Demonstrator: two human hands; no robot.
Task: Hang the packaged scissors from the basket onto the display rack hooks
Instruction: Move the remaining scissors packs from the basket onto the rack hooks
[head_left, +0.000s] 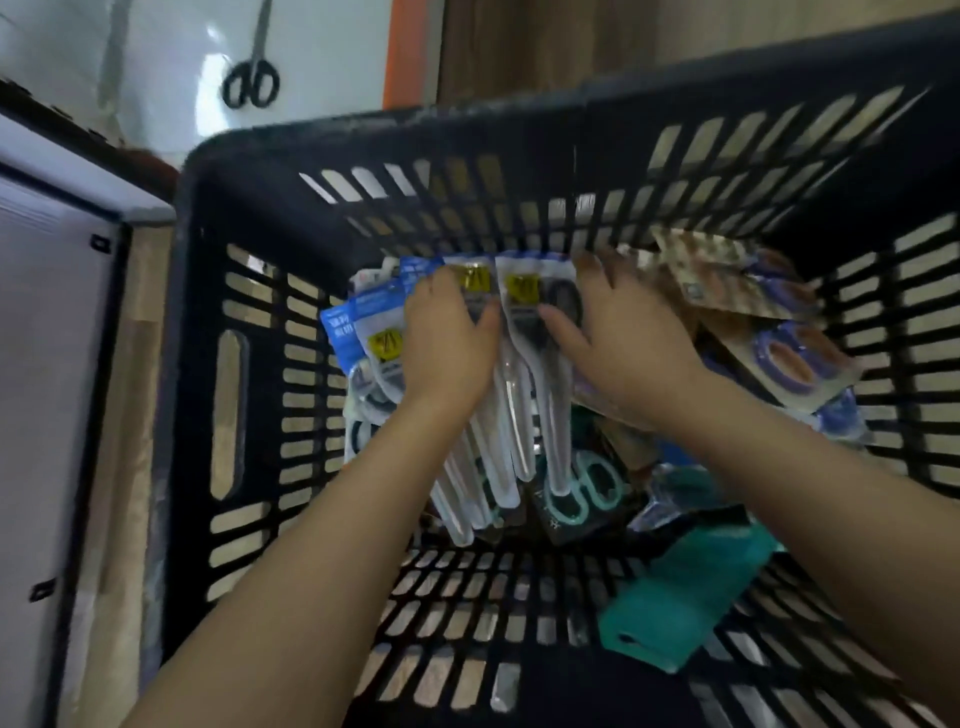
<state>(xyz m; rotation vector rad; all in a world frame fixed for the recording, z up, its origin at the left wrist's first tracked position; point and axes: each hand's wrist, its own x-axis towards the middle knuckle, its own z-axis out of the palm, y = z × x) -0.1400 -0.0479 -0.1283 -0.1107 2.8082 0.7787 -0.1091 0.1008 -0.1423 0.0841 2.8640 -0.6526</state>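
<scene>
In one dark basket (228, 364), two hands (524, 332) grip clear scissor packs (511, 374); count unclear.

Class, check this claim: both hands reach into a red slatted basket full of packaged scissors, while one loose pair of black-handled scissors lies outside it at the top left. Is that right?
Not quite. The head view shows the basket is black, not red. The rest holds: the left hand and the right hand are down among the packaged scissors, and the loose black-handled scissors lie outside at the top left.
</scene>
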